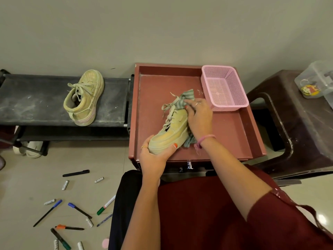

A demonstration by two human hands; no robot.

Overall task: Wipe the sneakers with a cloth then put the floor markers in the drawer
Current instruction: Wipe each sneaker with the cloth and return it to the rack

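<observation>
Dark red fabric of the person's clothing (207,213) fills the bottom of the view, with both bare forearms reaching forward from it. Beyond them, a pale yellow-green lace-up sneaker (173,131) lies tilted on its side on the reddish-brown tray-topped table (232,134). Its toe points toward the person and its loose laces trail away.

The left hand (155,157) grips the toe end, thumb curled over the top and the other fingers wrapped under the sole. The right hand (199,117) presses a grey-green striped cloth (186,98) against the sneaker's right side. Its fingers lie fairly straight and close together over the fabric. One end of the cloth shows past the fingertips, the other beneath the wrist.

Just beside that hand, a pink perforated plastic basket (225,87) sits in the table's far right corner. A second matching yellow-green sneaker (83,98) lies on a dusty black shoe rack (36,100) to the left, well apart.

On the tiled floor (27,186) at lower left, assorted markers (79,210) with black, blue, green and orange caps lie scattered among small white cylinders (65,184). At right stands a dark brown plastic stool (297,123).
</observation>
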